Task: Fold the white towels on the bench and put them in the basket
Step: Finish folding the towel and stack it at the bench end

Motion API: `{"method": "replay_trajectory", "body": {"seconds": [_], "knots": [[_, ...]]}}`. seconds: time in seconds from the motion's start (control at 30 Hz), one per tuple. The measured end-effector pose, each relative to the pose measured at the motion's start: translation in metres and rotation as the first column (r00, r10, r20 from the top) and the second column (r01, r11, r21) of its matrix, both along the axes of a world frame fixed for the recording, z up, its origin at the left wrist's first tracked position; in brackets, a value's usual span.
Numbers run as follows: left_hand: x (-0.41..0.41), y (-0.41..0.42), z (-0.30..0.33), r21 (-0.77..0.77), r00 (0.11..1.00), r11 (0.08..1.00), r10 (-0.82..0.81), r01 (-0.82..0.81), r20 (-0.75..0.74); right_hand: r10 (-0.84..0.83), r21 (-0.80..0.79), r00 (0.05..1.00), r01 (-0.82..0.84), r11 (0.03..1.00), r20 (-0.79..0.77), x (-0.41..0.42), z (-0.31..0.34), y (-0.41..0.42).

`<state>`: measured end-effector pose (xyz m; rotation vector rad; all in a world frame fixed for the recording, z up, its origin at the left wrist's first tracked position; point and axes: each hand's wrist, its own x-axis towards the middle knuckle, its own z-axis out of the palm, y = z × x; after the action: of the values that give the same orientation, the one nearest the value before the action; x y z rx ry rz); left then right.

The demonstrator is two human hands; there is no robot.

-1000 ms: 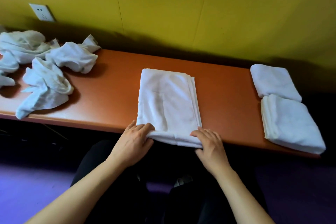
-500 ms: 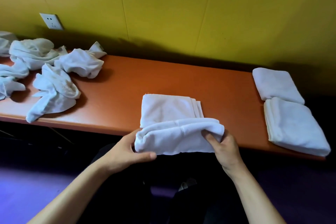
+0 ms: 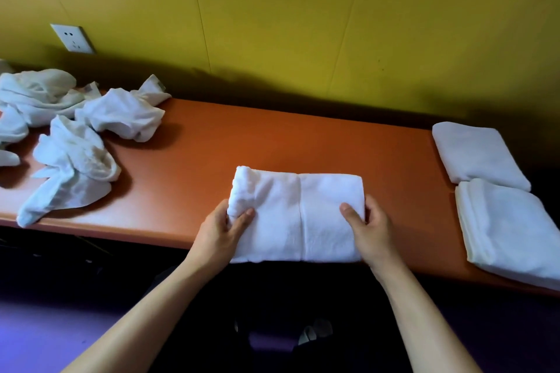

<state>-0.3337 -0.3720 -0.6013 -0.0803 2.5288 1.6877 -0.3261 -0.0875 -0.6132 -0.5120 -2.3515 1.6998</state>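
Folded over, towel [image 3: 298, 215] sits between both hands' grip

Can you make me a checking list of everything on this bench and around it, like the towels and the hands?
Surface: orange bench, bare in the middle.
Job's things: folded towel at the near edge; two folded towels at right; crumpled towels at left. No basket seen.
Clutter: nothing seen.
Hands: left hand pinches the towel's left edge; right hand grips its right edge.
Cables: nothing seen.
Surroundings: yellow wall, wall socket, purple floor.
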Motion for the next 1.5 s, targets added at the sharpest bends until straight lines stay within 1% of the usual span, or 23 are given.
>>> {"method": "replay_trajectory", "body": {"seconds": [0.07,0.13,0.23,0.3,0.37,0.4,0.53,0.63,0.7,0.77,0.83,0.93,1.0,1.03,1.07,1.13,1.2,1.3,1.5], "knots": [[-0.013,0.004,-0.003,-0.032,0.996,0.996,0.083,-0.083,-0.028,-0.063,0.105,0.994,0.073,0.992,-0.093,-0.014,0.000,-0.006],[-0.027,0.008,-0.002,-0.083,0.986,0.983,0.160,-0.163,-0.042,-0.079,0.172,0.990,0.098,0.980,-0.115,-0.030,0.000,-0.010],[-0.047,0.012,-0.003,-0.203,0.971,0.950,0.236,-0.237,-0.029,-0.072,0.238,0.996,0.083,0.968,-0.052,-0.055,-0.010,-0.013],[-0.057,0.015,-0.011,-0.308,0.964,0.915,0.264,-0.260,-0.028,-0.068,0.329,0.997,0.052,0.943,0.039,-0.063,-0.022,-0.017],[-0.063,0.018,-0.020,-0.384,0.958,0.883,0.286,-0.271,-0.019,-0.100,0.392,0.988,0.048,0.919,0.114,-0.065,-0.031,-0.022],[-0.065,0.020,-0.023,-0.403,0.953,0.871,0.303,-0.281,-0.012,-0.126,0.401,0.984,0.065,0.914,0.127,-0.066,-0.034,-0.024],[-0.066,0.020,-0.024,-0.412,0.940,0.860,0.340,-0.303,0.019,-0.192,0.397,0.970,0.120,0.910,0.147,-0.064,-0.037,-0.020],[-0.061,0.016,-0.021,-0.401,0.925,0.874,0.354,-0.275,0.137,-0.241,0.479,0.943,0.106,0.871,0.230,-0.049,-0.034,-0.010],[-0.053,0.015,-0.020,-0.381,0.925,0.898,0.316,-0.220,0.212,-0.266,0.514,0.907,0.065,0.855,0.327,-0.032,-0.032,-0.008],[-0.044,0.015,-0.019,-0.335,0.936,0.927,0.256,-0.168,0.241,-0.233,0.490,0.876,-0.004,0.872,0.423,-0.019,-0.030,-0.012],[-0.038,0.015,-0.015,-0.313,0.939,0.940,0.225,-0.139,0.259,-0.198,0.378,0.846,-0.005,0.926,0.494,-0.013,-0.023,-0.017],[-0.035,0.015,-0.005,-0.241,0.913,0.959,0.226,-0.148,0.339,-0.142,0.089,0.808,0.111,0.990,0.572,-0.010,-0.013,-0.015],[-0.031,0.018,0.002,-0.170,0.891,0.966,0.247,-0.195,0.381,-0.050,-0.153,0.785,0.182,0.971,0.617,-0.003,-0.009,-0.009],[-0.028,0.022,0.005,-0.135,0.878,0.964,0.264,-0.228,0.400,-0.015,-0.230,0.783,0.201,0.952,0.622,0.001,-0.010,-0.006],[-0.024,0.026,0.008,-0.107,0.871,0.963,0.270,-0.248,0.411,-0.006,-0.262,0.798,0.205,0.943,0.602,0.004,-0.011,-0.002],[-0.016,0.037,0.011,-0.056,0.883,0.968,0.246,-0.244,0.399,-0.032,-0.237,0.856,0.178,0.955,0.516,0.015,-0.007,0.005],[-0.010,0.049,0.014,0.000,0.910,0.977,0.199,-0.214,0.363,-0.053,-0.224,0.893,0.169,0.960,0.447,0.024,0.001,0.015],[-0.006,0.067,0.019,0.038,0.939,0.987,0.135,-0.155,0.317,-0.064,-0.229,0.924,0.160,0.960,0.377,0.035,0.018,0.035],[-0.013,0.116,0.038,0.067,0.950,0.995,0.049,-0.073,0.307,-0.090,-0.203,0.952,0.154,0.967,0.293,0.044,0.045,0.094]]}}
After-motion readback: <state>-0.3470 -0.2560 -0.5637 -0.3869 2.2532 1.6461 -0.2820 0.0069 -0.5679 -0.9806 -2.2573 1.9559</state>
